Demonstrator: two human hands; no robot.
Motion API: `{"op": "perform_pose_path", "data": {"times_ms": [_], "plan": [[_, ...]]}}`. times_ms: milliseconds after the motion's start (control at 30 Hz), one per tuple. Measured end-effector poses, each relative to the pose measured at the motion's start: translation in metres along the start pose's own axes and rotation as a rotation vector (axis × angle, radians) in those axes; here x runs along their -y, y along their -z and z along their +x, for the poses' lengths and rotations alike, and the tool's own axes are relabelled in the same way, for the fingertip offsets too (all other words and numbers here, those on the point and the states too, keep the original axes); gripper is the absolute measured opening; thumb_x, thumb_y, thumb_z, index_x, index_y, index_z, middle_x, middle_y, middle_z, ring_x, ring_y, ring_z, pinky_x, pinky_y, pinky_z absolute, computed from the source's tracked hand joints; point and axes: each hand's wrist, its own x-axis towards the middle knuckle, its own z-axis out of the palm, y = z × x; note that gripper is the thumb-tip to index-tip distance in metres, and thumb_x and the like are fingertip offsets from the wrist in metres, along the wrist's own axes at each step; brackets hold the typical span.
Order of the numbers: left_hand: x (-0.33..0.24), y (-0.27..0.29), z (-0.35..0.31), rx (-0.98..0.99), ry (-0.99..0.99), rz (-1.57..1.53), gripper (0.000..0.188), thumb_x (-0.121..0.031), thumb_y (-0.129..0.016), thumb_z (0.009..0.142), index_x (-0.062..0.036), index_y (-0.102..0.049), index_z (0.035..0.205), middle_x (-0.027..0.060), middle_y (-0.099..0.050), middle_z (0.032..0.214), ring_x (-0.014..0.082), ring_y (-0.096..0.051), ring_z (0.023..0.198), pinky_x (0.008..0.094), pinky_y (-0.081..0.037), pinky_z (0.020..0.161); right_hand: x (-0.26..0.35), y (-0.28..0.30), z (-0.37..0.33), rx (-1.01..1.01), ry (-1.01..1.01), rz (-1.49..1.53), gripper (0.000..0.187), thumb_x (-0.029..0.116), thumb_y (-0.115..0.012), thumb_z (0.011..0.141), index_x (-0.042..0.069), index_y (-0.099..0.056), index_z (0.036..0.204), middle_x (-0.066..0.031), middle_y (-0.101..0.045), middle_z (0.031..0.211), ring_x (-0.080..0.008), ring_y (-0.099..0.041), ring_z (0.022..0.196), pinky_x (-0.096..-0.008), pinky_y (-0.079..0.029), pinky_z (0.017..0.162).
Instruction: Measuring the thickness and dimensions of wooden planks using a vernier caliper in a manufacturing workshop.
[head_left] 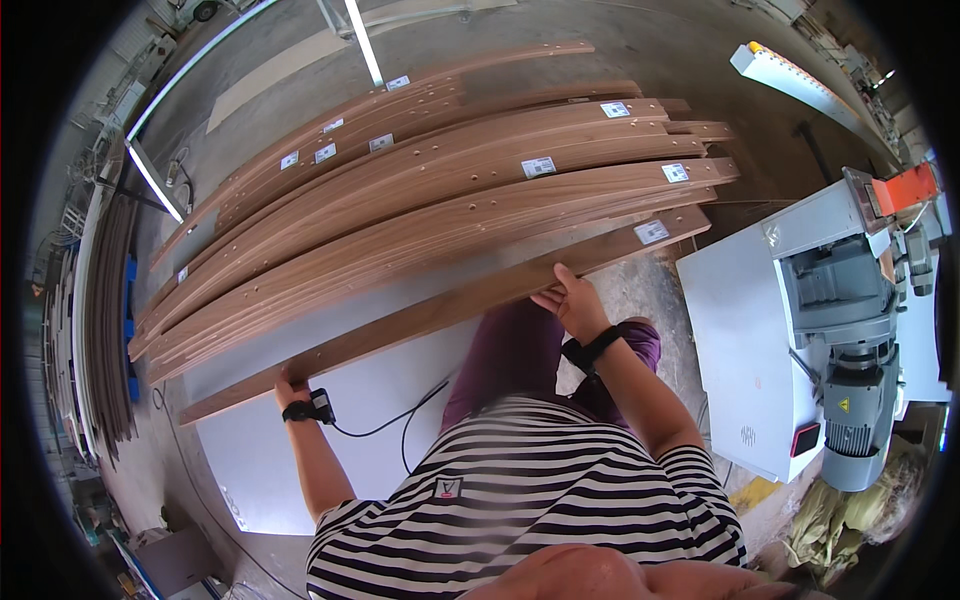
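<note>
A grey workshop floor (640, 50) spreads beyond the right hand (574, 304); a white cabinet (735, 330) with a grey motor (862, 400) stands to its right, a pale wall (127, 45) far to its left.

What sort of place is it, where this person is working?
Probably a woodworking workshop or small factory: rows of long brown boards with white labels, a machine with a grey motor at right, and a bare concrete-looking floor.

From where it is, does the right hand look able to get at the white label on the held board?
Probably yes: the label lies uncovered further right along the board, though the right hand would have to shift its grip.
</note>
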Motion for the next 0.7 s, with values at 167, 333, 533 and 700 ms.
{"op": "perform_pose_path", "data": {"times_ms": [167,333,533,700], "plan": [[0.004,0.007,0.052,0.027,-0.042,0.076,0.013,-0.009,-0.059,0.088,0.0005,-0.061,0.096,0.0122,-0.066,0.094,0.0264,-0.064,0.087,0.0394,-0.055,0.078,-0.019,-0.009,0.041,-0.016,-0.309,-0.094,0.042,0.027,-0.052,0.095,-0.008,-0.046,0.117,-0.0252,-0.059,0.108,-0.0347,-0.062,0.099,-0.0449,-0.054,0.087],[0.012,-0.017,0.038,0.004,-0.091,0.663,0.020,-0.015,-0.061,0.087,0.0014,-0.056,0.097,0.0134,-0.061,0.081,0.0214,-0.063,0.066,0.0336,-0.054,0.053,-0.002,-0.020,0.043,0.100,-0.368,-0.360,0.037,0.030,-0.052,0.095,-0.006,-0.053,0.105,-0.0226,-0.063,0.098,-0.0311,-0.066,0.089,-0.0399,-0.056,0.080],[-0.014,-0.142,-0.092,0.384,-0.996,1.261,0.022,-0.020,-0.057,0.092,-0.0078,-0.061,0.110,0.0107,-0.066,0.094,0.0202,-0.065,0.076,0.0321,-0.051,0.069,0.088,-0.040,0.022,0.180,-0.044,-0.721,0.024,0.022,-0.052,0.096,0.000,-0.058,0.104,-0.0147,-0.067,0.093,-0.0222,-0.068,0.082,-0.0314,-0.056,0.073],[-0.008,-0.316,-0.102,0.754,-1.460,1.418,0.035,-0.024,-0.061,0.088,-0.0046,-0.059,0.117,0.0140,-0.056,0.122,0.0359,-0.050,0.110,0.0439,-0.041,0.094,0.133,-0.076,0.092,0.083,0.594,-1.115,0.025,0.017,-0.059,0.090,-0.002,-0.055,0.107,-0.0157,-0.066,0.094,-0.0269,-0.067,0.085,-0.0332,-0.054,0.072]]}}
